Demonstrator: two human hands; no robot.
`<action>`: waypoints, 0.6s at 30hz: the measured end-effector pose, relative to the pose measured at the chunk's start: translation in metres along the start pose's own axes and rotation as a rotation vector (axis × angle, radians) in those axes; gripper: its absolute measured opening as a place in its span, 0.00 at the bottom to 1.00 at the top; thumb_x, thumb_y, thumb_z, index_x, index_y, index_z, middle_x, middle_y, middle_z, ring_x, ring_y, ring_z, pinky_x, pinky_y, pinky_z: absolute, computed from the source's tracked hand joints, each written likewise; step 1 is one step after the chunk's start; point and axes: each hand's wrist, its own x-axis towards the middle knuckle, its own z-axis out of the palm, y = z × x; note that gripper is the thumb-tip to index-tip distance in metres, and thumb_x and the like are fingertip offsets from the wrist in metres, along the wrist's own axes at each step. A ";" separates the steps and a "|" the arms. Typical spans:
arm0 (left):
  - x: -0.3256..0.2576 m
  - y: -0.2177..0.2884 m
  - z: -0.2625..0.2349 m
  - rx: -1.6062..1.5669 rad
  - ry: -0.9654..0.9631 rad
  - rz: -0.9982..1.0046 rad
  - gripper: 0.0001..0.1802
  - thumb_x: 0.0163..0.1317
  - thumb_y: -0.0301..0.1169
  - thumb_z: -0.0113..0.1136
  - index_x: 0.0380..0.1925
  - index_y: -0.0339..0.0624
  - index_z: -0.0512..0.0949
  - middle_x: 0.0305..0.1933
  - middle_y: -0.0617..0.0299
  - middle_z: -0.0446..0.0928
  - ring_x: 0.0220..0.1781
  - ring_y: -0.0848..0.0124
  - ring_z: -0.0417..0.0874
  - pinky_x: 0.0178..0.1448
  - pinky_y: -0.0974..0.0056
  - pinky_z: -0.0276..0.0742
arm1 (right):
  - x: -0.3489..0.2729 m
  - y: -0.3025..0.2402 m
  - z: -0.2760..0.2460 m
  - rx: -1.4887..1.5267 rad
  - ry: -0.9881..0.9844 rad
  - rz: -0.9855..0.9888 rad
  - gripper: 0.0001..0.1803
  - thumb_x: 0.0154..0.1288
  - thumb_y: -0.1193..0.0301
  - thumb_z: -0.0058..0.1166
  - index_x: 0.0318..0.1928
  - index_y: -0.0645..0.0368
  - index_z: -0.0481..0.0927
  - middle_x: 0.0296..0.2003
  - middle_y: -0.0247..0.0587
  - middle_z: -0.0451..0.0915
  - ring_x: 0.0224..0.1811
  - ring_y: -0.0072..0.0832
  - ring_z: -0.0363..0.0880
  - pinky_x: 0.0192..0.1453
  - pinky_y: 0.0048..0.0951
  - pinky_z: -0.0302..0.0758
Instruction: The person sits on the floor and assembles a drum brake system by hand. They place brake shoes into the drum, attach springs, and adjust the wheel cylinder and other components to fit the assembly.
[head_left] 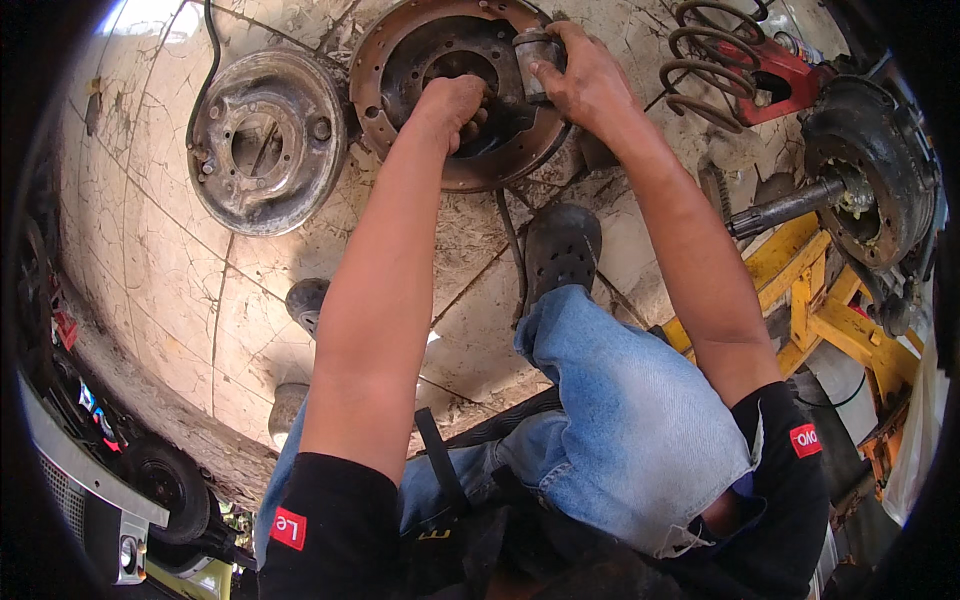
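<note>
A round, rusty brown brake backing plate (395, 75) with a dark centre and bolt holes lies at the top middle. My left hand (458, 108) is over its centre with the fingers curled in; what they hold, if anything, is hidden. At the plate's right edge, my right hand (590, 80) grips a grey metal cylinder (532, 62), thumb and fingers around its side. A similar greasy grey backing plate (225, 190) lies flat to the left of my left hand, with a dark hose along its left edge.
Dirty cracked tiles (150, 230) make up the floor. To the right are a rusty coil spring (700, 55), a red jack-like metal piece (790, 80), a hub with a shaft (855, 170) and a yellow metal stand (800, 270). My dark clog (562, 245) stands below the plate.
</note>
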 end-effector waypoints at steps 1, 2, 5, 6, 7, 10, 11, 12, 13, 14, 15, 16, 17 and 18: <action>0.002 -0.005 0.002 -0.112 -0.009 0.035 0.14 0.63 0.41 0.57 0.37 0.41 0.78 0.31 0.60 0.75 0.29 0.71 0.71 0.27 0.64 0.63 | 0.001 0.000 0.000 0.010 0.003 -0.017 0.28 0.60 0.59 0.58 0.59 0.56 0.70 0.50 0.59 0.77 0.56 0.52 0.73 0.60 0.46 0.70; 0.001 -0.009 0.003 -0.224 -0.019 0.068 0.16 0.63 0.43 0.59 0.39 0.41 0.78 0.32 0.60 0.75 0.29 0.71 0.71 0.27 0.64 0.63 | 0.001 0.000 0.000 0.021 0.003 -0.032 0.28 0.60 0.59 0.58 0.59 0.56 0.70 0.51 0.60 0.77 0.56 0.53 0.73 0.60 0.46 0.70; -0.003 -0.016 0.001 -0.039 -0.004 0.183 0.21 0.59 0.45 0.66 0.38 0.35 0.81 0.26 0.61 0.77 0.22 0.74 0.69 0.23 0.65 0.63 | 0.002 0.000 0.000 0.033 -0.006 -0.039 0.29 0.60 0.59 0.58 0.60 0.56 0.70 0.51 0.60 0.76 0.56 0.53 0.73 0.60 0.46 0.69; -0.003 -0.015 0.002 -0.043 0.013 0.147 0.21 0.59 0.45 0.67 0.39 0.37 0.82 0.26 0.62 0.77 0.21 0.75 0.69 0.24 0.65 0.64 | 0.002 0.001 0.000 0.034 -0.010 -0.035 0.29 0.60 0.59 0.58 0.60 0.56 0.70 0.51 0.60 0.76 0.56 0.53 0.73 0.60 0.46 0.69; -0.004 -0.014 0.002 -0.046 0.029 0.111 0.21 0.58 0.45 0.68 0.41 0.38 0.82 0.26 0.63 0.77 0.21 0.75 0.68 0.24 0.65 0.64 | 0.002 0.001 0.000 0.035 -0.003 -0.042 0.29 0.60 0.59 0.58 0.60 0.56 0.70 0.51 0.60 0.76 0.56 0.53 0.73 0.61 0.45 0.69; -0.011 -0.014 0.003 -0.062 0.085 0.092 0.24 0.59 0.45 0.69 0.50 0.43 0.81 0.28 0.64 0.77 0.21 0.76 0.69 0.25 0.66 0.64 | 0.001 0.004 0.000 0.041 0.013 -0.057 0.29 0.60 0.59 0.58 0.59 0.57 0.70 0.51 0.59 0.77 0.56 0.52 0.73 0.61 0.45 0.70; -0.013 -0.015 0.003 -0.069 0.105 0.100 0.25 0.59 0.45 0.68 0.53 0.45 0.80 0.30 0.65 0.78 0.22 0.76 0.70 0.26 0.67 0.63 | 0.000 0.003 0.000 0.044 0.012 -0.062 0.29 0.60 0.59 0.58 0.59 0.57 0.70 0.50 0.59 0.77 0.56 0.52 0.73 0.61 0.45 0.70; -0.011 -0.019 0.004 -0.084 0.132 0.135 0.24 0.59 0.44 0.68 0.52 0.45 0.81 0.29 0.65 0.78 0.23 0.76 0.71 0.26 0.66 0.65 | 0.000 0.002 -0.001 0.046 0.012 -0.066 0.29 0.60 0.59 0.58 0.59 0.57 0.70 0.50 0.59 0.77 0.57 0.52 0.73 0.61 0.44 0.70; -0.007 -0.025 0.006 -0.099 0.158 0.171 0.22 0.59 0.43 0.68 0.51 0.46 0.81 0.29 0.64 0.79 0.24 0.77 0.72 0.27 0.66 0.66 | 0.000 0.002 0.000 0.055 0.014 -0.067 0.29 0.60 0.59 0.58 0.59 0.57 0.70 0.50 0.59 0.77 0.57 0.52 0.73 0.61 0.44 0.70; -0.008 -0.025 0.008 -0.114 0.183 0.208 0.21 0.59 0.42 0.68 0.50 0.46 0.82 0.29 0.64 0.80 0.24 0.77 0.73 0.28 0.66 0.68 | 0.000 0.002 0.000 0.063 0.016 -0.067 0.29 0.60 0.59 0.58 0.59 0.57 0.71 0.50 0.59 0.77 0.56 0.52 0.73 0.61 0.44 0.70; -0.010 -0.025 0.011 -0.071 0.216 0.276 0.19 0.59 0.40 0.69 0.48 0.44 0.83 0.30 0.62 0.81 0.26 0.76 0.76 0.30 0.65 0.70 | 0.000 0.002 -0.001 0.070 0.019 -0.067 0.29 0.60 0.59 0.58 0.59 0.57 0.71 0.50 0.59 0.77 0.56 0.53 0.73 0.61 0.44 0.70; -0.011 -0.024 0.016 -0.028 0.248 0.343 0.18 0.59 0.38 0.69 0.46 0.41 0.83 0.32 0.61 0.82 0.28 0.75 0.79 0.33 0.65 0.73 | 0.000 0.003 -0.001 0.064 0.010 -0.059 0.29 0.60 0.59 0.58 0.59 0.57 0.71 0.50 0.59 0.77 0.56 0.53 0.74 0.60 0.44 0.70; -0.013 -0.023 0.017 0.016 0.282 0.411 0.17 0.58 0.36 0.69 0.45 0.39 0.83 0.33 0.60 0.83 0.29 0.73 0.82 0.35 0.64 0.76 | 0.001 0.001 -0.002 0.060 0.002 -0.052 0.29 0.60 0.59 0.58 0.59 0.57 0.71 0.50 0.59 0.77 0.56 0.53 0.74 0.60 0.45 0.70; -0.011 -0.023 0.017 0.085 0.291 0.472 0.17 0.58 0.35 0.69 0.45 0.38 0.83 0.33 0.60 0.83 0.29 0.74 0.82 0.35 0.64 0.76 | 0.001 0.001 -0.002 0.056 -0.007 -0.045 0.29 0.60 0.60 0.58 0.59 0.57 0.71 0.50 0.59 0.77 0.55 0.53 0.74 0.60 0.45 0.70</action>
